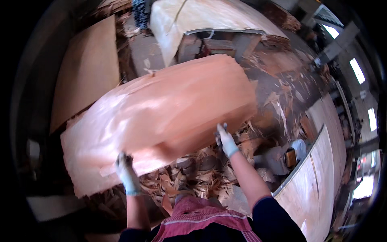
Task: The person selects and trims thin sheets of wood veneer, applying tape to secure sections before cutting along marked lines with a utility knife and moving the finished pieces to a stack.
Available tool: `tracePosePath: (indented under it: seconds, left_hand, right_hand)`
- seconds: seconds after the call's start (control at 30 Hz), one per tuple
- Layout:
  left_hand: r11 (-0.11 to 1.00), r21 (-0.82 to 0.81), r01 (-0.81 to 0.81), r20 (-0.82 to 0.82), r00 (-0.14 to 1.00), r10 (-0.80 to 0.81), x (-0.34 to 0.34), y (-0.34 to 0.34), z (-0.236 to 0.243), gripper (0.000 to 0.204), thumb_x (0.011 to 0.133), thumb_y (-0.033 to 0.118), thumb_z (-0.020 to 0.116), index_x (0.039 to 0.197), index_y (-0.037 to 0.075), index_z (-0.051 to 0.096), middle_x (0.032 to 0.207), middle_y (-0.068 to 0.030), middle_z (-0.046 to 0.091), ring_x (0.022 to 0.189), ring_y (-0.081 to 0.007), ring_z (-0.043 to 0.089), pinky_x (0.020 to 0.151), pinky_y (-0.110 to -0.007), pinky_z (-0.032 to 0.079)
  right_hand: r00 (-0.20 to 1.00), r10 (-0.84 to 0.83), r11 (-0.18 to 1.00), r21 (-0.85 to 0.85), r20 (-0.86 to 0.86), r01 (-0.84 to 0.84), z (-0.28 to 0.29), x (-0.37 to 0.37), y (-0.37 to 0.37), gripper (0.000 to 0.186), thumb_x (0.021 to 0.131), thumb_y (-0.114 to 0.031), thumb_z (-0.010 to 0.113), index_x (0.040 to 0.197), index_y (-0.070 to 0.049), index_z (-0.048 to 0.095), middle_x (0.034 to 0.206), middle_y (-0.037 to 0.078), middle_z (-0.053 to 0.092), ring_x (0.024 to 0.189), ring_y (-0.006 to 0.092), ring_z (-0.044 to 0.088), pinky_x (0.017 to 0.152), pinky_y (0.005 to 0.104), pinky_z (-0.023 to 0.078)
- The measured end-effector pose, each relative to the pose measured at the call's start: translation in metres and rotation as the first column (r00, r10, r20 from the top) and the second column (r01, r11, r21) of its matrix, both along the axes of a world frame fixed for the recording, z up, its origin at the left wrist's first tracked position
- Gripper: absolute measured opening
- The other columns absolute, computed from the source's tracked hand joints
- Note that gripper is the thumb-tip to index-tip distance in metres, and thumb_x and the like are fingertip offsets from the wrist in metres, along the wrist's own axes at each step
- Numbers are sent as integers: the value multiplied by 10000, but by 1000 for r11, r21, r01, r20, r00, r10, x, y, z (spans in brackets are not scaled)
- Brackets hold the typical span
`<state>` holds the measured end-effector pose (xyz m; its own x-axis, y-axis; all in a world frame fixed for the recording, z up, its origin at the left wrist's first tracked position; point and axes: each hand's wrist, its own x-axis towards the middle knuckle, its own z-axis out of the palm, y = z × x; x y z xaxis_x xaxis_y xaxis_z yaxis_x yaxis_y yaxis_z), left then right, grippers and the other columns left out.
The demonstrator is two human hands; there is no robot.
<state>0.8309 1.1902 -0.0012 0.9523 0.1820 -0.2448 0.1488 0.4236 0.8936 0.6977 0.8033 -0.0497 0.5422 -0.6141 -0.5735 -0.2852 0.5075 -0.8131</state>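
A large reddish-brown veneer sheet [161,117] hangs in the air in front of me, blurred and bowed, its long side running from lower left to upper right. My left hand [125,170], in a worn grey glove, grips its near edge toward the left. At the right end of that same edge, my gloved right hand [225,139] holds the sheet. Both forearms rise from the bottom of the picture over my red checked apron [197,220].
Veneer scraps [201,173] litter the floor below the sheet. A stack of tan sheets [86,68] lies at the left, pale sheets [201,18] at the top, another pale sheet [318,177] at the right. A person's patterned trousers [141,12] show at the top.
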Motion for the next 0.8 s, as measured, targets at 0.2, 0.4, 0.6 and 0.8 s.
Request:
tracePosePath:
  seconds: [0.2, 0.4, 0.6, 0.8]
  left_hand:
    - [956, 290, -44, 8, 999, 44, -21, 54, 80, 307, 968, 258, 592, 1108, -14, 571, 925, -73, 584, 840, -143, 547, 803, -282, 477]
    - [956, 291, -51, 310, 950, -44, -7, 51, 149, 224, 954, 152, 578, 932, -69, 613, 818, -152, 610, 780, -256, 591, 708, -361, 500]
    - [972, 78, 221, 432, 871, -233, -8, -26, 175, 384, 962, 296, 585, 1189, -10, 533, 1059, -105, 606, 947, -185, 567, 878, -340, 450]
    - [690, 8, 724, 484, 601, -636, -107, -156, 200, 107, 963, 152, 573, 944, 104, 480, 733, 58, 439, 626, -29, 389, 561, -199, 318]
  right_hand:
    - [927, -375, 923, -100, -13, 372, -6, 67, -41, 292, 867, -339, 699, 831, -116, 515, 568, -11, 465, 425, 99, 428, 377, 254, 345]
    - [878, -375, 866, -227, 297, 446, 71, 15, -44, 201, 852, -223, 702, 938, -67, 609, 655, -6, 550, 513, 93, 480, 471, 229, 381]
    - [663, -501, 551, -386, 556, 740, 189, -215, -32, 316, 916, -237, 633, 1164, -41, 625, 950, 29, 651, 829, 126, 590, 759, 275, 490]
    - [198, -666, -14, -277, 719, 961, 235, -482, 77, 267, 936, -184, 619, 1151, -27, 606, 1096, 50, 639, 991, 151, 602, 896, 306, 496]
